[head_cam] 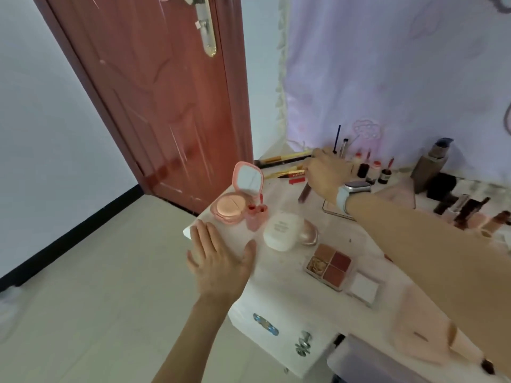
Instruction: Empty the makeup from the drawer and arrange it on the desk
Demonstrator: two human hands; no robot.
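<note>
My left hand lies flat with fingers spread on the near left corner of the white desk. My right hand reaches to the desk's far side and grips a dark brown tube, its fingers curled beside yellow pencils. An open pink compact with a mirror stands at the left, a small pink bottle next to it. A white round case and a four-colour palette lie in the middle. The drawer front with its knob shows below.
Small bottles, a tall grey pump bottle and several lipsticks stand along the right back. A lilac cloth hangs behind the desk. A red-brown door is at the left, pale floor tiles below.
</note>
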